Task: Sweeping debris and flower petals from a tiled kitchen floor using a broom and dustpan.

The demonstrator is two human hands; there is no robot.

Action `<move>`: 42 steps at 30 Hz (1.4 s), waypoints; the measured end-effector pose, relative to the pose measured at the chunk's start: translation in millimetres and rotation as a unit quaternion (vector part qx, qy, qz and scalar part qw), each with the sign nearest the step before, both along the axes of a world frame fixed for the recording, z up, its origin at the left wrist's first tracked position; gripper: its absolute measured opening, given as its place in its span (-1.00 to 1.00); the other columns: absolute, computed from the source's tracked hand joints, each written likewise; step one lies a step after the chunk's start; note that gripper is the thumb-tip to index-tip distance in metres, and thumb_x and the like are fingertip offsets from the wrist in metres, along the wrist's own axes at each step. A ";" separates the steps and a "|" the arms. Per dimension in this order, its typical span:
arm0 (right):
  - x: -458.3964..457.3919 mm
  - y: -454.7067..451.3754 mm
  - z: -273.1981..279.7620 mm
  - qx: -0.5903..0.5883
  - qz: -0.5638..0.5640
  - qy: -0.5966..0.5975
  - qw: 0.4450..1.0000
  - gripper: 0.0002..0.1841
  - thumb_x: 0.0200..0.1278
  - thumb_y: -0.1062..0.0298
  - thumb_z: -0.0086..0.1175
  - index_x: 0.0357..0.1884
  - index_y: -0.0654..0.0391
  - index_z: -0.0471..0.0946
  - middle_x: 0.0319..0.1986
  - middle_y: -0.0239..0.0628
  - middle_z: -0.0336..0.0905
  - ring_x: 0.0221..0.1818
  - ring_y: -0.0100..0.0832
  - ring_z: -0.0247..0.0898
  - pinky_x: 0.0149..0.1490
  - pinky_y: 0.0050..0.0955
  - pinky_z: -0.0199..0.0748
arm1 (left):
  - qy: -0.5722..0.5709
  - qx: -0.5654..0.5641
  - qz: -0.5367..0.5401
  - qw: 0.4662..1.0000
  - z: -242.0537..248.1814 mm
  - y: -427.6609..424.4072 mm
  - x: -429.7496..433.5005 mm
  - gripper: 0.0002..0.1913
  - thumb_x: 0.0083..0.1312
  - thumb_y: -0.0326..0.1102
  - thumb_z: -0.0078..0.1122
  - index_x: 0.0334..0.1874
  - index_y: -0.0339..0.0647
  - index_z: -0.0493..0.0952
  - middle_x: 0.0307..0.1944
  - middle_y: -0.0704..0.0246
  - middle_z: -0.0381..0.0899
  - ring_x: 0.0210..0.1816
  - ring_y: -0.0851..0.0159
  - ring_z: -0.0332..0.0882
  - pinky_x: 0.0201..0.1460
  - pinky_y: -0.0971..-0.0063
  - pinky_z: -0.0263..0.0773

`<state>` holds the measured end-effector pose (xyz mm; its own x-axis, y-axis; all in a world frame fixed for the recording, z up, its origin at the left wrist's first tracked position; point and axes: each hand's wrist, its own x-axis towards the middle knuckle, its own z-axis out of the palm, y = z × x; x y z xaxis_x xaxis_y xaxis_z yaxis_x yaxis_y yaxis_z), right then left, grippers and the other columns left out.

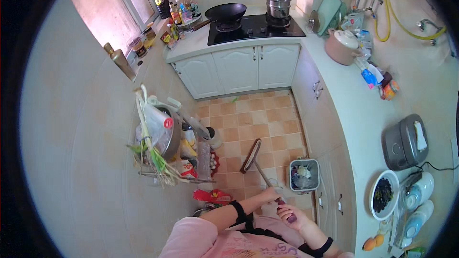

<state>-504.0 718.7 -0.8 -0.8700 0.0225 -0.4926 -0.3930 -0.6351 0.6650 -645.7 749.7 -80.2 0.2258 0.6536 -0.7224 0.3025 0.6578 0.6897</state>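
Note:
A long-handled broom (pixel 264 178) slants away from my body, its wide brush head resting on the tiled floor. Around the shaft, farther down toward the brush, my left hand (pixel 269 194) is closed. My right hand (pixel 289 215) grips the purple upper end of the handle, close to my waist. A small green scrap (pixel 235 99) lies on the tiles near the far cabinets. To the right of the broom stands a grey trash bin (pixel 304 190) with plastic bags and other waste inside.
A rack (pixel 175 178) on my left holds scallions, bags and a metal pot. White cabinets (pixel 235 70) line the far side, under a black gas stove (pixel 256 30) with a wok and a steel pot. The right counter (pixel 344 114) carries a rice cooker (pixel 403 143) and a bowl (pixel 373 195).

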 end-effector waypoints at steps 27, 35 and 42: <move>-230.9 389.4 2.9 0.252 0.295 -0.114 0.915 -0.92 0.02 0.50 -0.22 -0.42 0.13 0.17 -0.75 -0.53 0.09 -0.79 -0.79 -0.01 -0.75 -0.88 -0.07 | 0.050 -0.052 0.306 0.949 -1.3 322.8 -201.0 -0.55 -0.21 0.00 0.10 -0.63 -0.38 0.44 -0.70 0.29 0.43 -0.70 0.39 0.37 -0.68 0.61 0.30; -319.5 493.9 -26.1 0.117 0.371 0.002 0.921 -0.90 0.04 0.42 -0.21 -0.58 0.13 0.19 -0.79 -0.55 0.07 -0.79 -0.75 0.01 -0.74 -0.83 -0.05 | 0.048 0.054 0.534 0.842 -20.5 388.5 -268.1 -0.73 -0.26 -0.21 0.10 -0.68 -0.33 0.38 -0.75 0.31 0.38 -0.66 0.31 0.37 -0.60 0.51 0.28; -399.6 546.5 -77.0 -0.065 0.401 0.032 0.913 -0.85 0.06 0.36 -0.21 -0.61 0.13 0.21 -0.80 -0.53 0.08 -0.82 -0.72 -0.02 -0.77 -0.80 -0.04 | 0.131 -0.047 0.558 0.818 -34.5 422.3 -333.2 -0.68 -0.22 -0.26 0.03 -0.45 -0.36 0.36 -0.62 0.22 0.44 -0.57 0.24 0.42 -0.52 0.46 0.30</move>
<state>-903.6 1265.2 -77.8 -0.6080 -0.6894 -0.3937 0.2059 -0.6158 0.7605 -978.8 1172.0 -114.7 -0.6444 0.2851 -0.7096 -0.3932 0.6723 0.6272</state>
